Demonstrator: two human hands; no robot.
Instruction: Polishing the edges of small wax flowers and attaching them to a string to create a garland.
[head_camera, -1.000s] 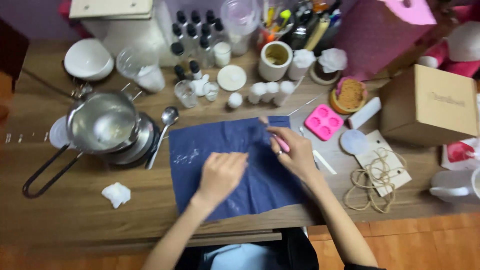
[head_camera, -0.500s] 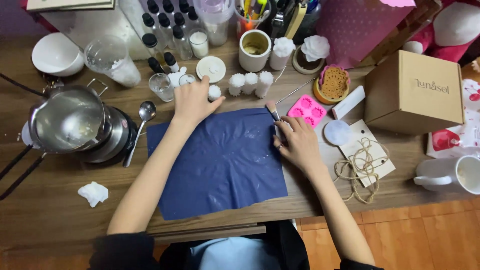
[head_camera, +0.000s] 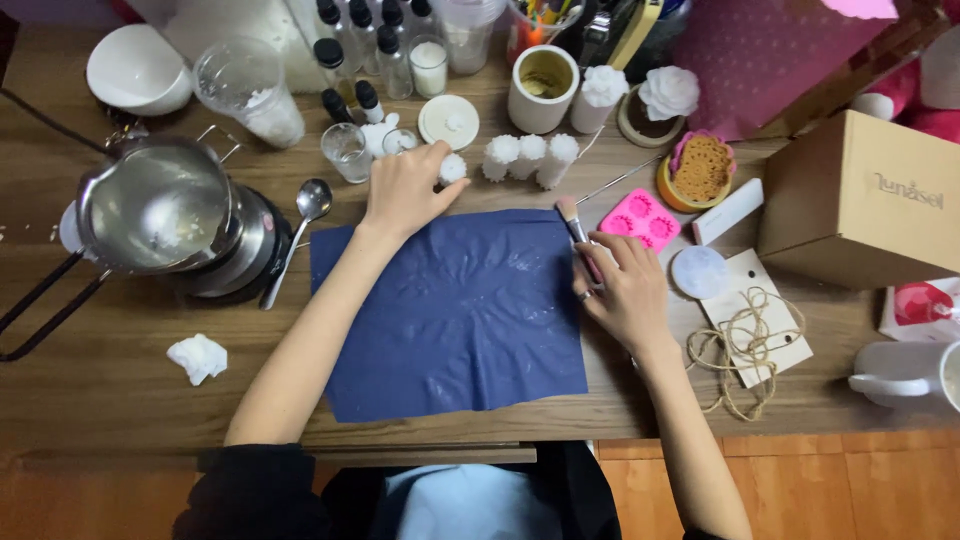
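The left hand (head_camera: 405, 188) has left the blue sheet (head_camera: 455, 310), where it lay flat a second ago, and now closes its fingers on a small white candle (head_camera: 452, 168) just beyond the sheet's far edge, beside three others (head_camera: 530, 156). The right hand (head_camera: 625, 292) stays at the sheet's right edge, gripping a brush (head_camera: 577, 230).

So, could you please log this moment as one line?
left hand: grips small white candle | right hand: holds brush | blue sheet: flat on table
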